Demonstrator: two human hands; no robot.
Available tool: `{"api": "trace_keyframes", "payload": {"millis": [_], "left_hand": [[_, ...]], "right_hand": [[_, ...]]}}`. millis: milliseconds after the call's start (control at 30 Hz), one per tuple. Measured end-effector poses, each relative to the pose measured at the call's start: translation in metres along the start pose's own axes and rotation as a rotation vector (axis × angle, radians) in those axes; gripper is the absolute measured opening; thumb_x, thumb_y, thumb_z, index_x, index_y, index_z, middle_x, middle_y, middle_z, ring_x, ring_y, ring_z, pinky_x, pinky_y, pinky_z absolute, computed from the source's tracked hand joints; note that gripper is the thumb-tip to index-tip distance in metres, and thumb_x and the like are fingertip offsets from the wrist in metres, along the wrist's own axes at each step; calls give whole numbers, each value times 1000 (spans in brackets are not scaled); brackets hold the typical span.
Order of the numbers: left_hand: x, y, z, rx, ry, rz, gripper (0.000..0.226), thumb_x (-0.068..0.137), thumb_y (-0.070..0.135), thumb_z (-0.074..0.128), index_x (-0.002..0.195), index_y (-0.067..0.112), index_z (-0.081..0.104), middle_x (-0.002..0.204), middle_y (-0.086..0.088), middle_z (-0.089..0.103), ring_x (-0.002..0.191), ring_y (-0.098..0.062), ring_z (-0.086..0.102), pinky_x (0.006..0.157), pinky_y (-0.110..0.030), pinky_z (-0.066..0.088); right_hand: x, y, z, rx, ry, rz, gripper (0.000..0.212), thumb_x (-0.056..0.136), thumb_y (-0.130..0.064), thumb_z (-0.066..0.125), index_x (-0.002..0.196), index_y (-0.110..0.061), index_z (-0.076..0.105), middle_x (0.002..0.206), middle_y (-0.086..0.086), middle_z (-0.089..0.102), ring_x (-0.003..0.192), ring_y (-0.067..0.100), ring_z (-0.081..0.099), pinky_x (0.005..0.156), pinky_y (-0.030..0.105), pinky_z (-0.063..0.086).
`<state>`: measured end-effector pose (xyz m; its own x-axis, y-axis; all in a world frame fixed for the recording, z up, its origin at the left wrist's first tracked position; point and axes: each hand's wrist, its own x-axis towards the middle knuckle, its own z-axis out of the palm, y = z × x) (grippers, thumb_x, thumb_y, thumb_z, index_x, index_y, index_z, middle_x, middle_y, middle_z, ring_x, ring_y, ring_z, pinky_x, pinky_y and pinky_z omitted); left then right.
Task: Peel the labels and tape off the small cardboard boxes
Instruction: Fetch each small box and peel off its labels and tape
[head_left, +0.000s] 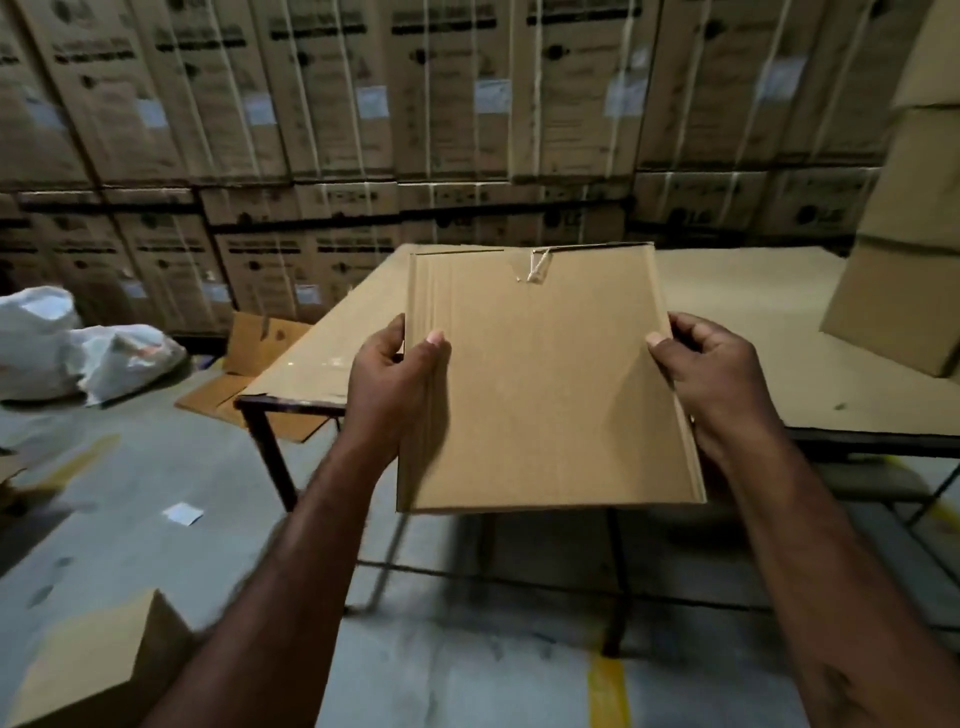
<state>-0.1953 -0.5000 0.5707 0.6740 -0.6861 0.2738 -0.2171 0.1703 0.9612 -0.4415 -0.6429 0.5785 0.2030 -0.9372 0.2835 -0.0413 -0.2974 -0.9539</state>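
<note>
— From the head view, what is hard to see?
— Most fingers of both hands sit behind the box (545, 384); the print on the stacked cartons (332, 104) is blurred.
— And the grip?
— The left hand (395, 384) pinches the left edge, the right hand (711, 374) the right, thumbs in front. The flat box hangs over the table (753, 332), with a tape scrap (537, 267) at its top edge.

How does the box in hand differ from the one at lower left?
The held box is flattened; the lower-left box keeps its full shape. The left hand and right hand grip the held box's sides; the lower-left box is untouched. A tape scrap shows at the held box's top edge; none shows on the lower-left box. Both are plain brown cardboard.
</note>
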Motion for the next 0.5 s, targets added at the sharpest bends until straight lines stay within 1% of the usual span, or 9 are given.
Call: {"api": "trace_keyframes", "payload": {"millis": [67,133,200,267,300,333,367,433,500], "left_hand": [[42,-10,18,-20,-55,46,57,87,43,70,138,23,58,127,-5,65,112,-22,66,96,-48,55],[81,-16,36,-21,-104,84,53,90,39,70,139,24,56,130,-3,63,113,-19,64,95,-42,55],[121,-25,53,-45,-157,113,55,88,36,72,139,26,56,131,-1,63,114,-19,63,95,-41,55],[158,-36,68,-68,-229,123,56,85,31,77,137,29,58,132,3,63,117,-17,62,94,-41,56],[176,-43,76,-70,-264,123,58,83,25,80,136,29,58,133,5,62,119,-14,60,93,-39,56],[191,-49,85,-72,-289,118,60,81,18,82,136,29,59,133,6,63,120,-12,59,92,-36,56],[204,-56,95,-63,-303,107,61,78,11,82,133,27,60,132,6,63,121,-11,59,91,-34,56],[225,-69,116,-68,-326,70,58,75,-1,82,125,23,63,126,4,66,120,-11,59,91,-33,56],[242,-80,142,-83,-362,38,52,74,-7,79,114,22,64,120,4,67,117,-11,60,91,-33,55]], "right_hand": [[30,7,2,-22,54,-5,37,96,-23,63,132,-22,60,111,-9,68,101,10,65,78,30,55],[61,13,5,-41,112,13,35,95,-22,64,130,-22,62,110,-8,69,101,12,66,78,29,55],[90,17,10,-62,163,37,33,95,-22,63,129,-21,62,110,-7,69,103,13,66,81,31,55],[117,25,11,-63,211,88,28,96,-27,63,123,-21,65,109,-6,70,105,15,66,88,38,56],[127,29,11,-35,231,131,25,96,-33,62,117,-21,66,109,-5,70,106,16,65,91,44,55],[137,33,11,16,240,187,28,95,-42,61,113,-21,65,110,-5,70,108,18,63,93,48,52],[146,38,10,82,244,252,37,94,-52,58,115,-22,63,115,-5,67,112,20,60,96,52,49],[163,48,7,160,247,357,63,86,-74,49,133,-32,53,131,-6,57,123,28,52,99,59,43],[184,62,1,202,254,401,89,71,-90,44,144,-40,42,146,-6,47,133,37,45,95,66,40]]}}
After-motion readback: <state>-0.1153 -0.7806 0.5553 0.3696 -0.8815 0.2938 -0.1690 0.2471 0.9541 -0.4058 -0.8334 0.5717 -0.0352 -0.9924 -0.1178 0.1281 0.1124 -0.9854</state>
